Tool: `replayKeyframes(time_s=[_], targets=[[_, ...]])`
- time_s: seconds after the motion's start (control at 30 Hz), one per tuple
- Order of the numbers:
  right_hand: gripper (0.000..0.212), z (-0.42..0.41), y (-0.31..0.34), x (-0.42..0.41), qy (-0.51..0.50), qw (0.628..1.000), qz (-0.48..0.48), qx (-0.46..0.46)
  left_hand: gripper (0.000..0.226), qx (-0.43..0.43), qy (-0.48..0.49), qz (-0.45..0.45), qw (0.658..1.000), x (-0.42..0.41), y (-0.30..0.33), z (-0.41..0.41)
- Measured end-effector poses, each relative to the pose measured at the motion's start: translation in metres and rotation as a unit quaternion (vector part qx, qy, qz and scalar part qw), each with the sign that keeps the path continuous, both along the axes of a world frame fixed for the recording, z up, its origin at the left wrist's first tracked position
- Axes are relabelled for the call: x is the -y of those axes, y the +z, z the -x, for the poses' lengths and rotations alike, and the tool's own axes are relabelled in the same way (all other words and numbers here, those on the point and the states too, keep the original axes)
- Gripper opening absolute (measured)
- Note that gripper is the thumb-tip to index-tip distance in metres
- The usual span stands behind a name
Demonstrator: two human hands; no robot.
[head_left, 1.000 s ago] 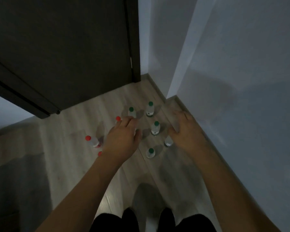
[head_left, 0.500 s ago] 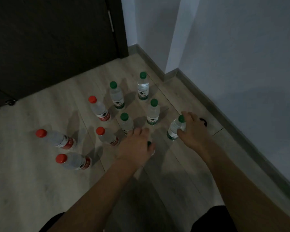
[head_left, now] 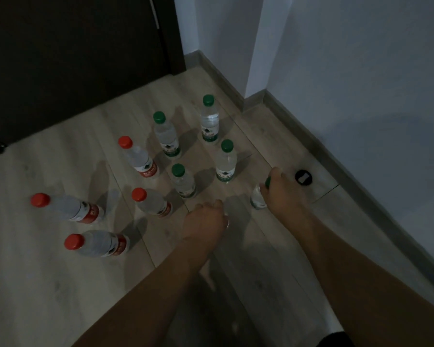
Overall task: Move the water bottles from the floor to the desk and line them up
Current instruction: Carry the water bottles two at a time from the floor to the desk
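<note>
Several clear water bottles stand on the wooden floor [head_left: 35,284]. Green-capped ones [head_left: 210,118] [head_left: 166,135] [head_left: 226,161] [head_left: 183,182] cluster in the middle. Red-capped ones [head_left: 139,157] [head_left: 152,202] [head_left: 68,207] [head_left: 98,242] stand to the left. My right hand [head_left: 285,194] grips the neck of a green-capped bottle [head_left: 257,199], covering most of its cap. My left hand [head_left: 206,220] is closed over another bottle that is almost wholly hidden under it; only a sliver shows at its right edge.
A dark door [head_left: 73,58] fills the upper left. White walls with a grey baseboard [head_left: 361,176] run along the right, forming a corner. A small round black object [head_left: 303,177] lies on the floor by the baseboard. The desk is not in view.
The view has dropped closer to the floor. My right hand has closed lower around the green-capped bottle's neck, and my left hand has settled over the nearest bottle.
</note>
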State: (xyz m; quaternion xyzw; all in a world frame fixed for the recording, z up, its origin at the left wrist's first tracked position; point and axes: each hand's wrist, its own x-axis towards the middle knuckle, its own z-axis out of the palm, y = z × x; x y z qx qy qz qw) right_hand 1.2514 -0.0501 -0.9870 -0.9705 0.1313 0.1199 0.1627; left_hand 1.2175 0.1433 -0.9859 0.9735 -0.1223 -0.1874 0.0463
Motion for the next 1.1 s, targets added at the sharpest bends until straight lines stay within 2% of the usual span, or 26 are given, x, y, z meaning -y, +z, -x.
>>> replayKeyframes(time_s=[0.13, 0.23, 0.37, 0.5, 0.67, 0.77, 0.9, 1.1], targets=[[0.032, 0.025, 0.037, 0.003, 0.030, 0.998, 0.009, -0.055, 0.033, -0.020, 0.045, 0.052, 0.997, -0.017, 0.039, 0.008], [0.034, 0.038, 0.106, 0.004, 0.014, 0.998, -0.025, -0.047, 0.034, 0.011, 0.069, 0.074, 0.995, -0.019, 0.114, 0.008], [0.039, 0.046, 0.244, 0.001, 0.048, 0.997, -0.010, -0.051, 0.027, 0.056, 0.087, 0.113, 0.988, -0.011, 0.259, 0.004], [0.034, 0.059, 0.402, 0.005, 0.072, 0.995, -0.050, -0.043, 0.027, 0.109, 0.113, 0.159, 0.975, -0.006, 0.420, 0.014], [0.028, 0.091, 0.601, 0.021, 0.055, 0.995, -0.068, 0.048, 0.024, 0.187, 0.127, 0.227, 0.947, 0.008, 0.617, 0.027], [0.027, 0.120, 0.693, 0.029, 0.025, 0.992, -0.080, 0.092, 0.024, 0.225, 0.132, 0.240, 0.935, 0.015, 0.708, 0.042], [0.025, 0.147, 0.761, 0.038, -0.024, 0.985, -0.098, 0.142, 0.022, 0.262, 0.147, 0.266, 0.916, 0.027, 0.780, 0.062], [0.025, 0.172, 0.788, 0.050, -0.068, 0.976, -0.103, 0.182, 0.019, 0.244, 0.121, 0.244, 0.931, 0.043, 0.804, 0.082]])
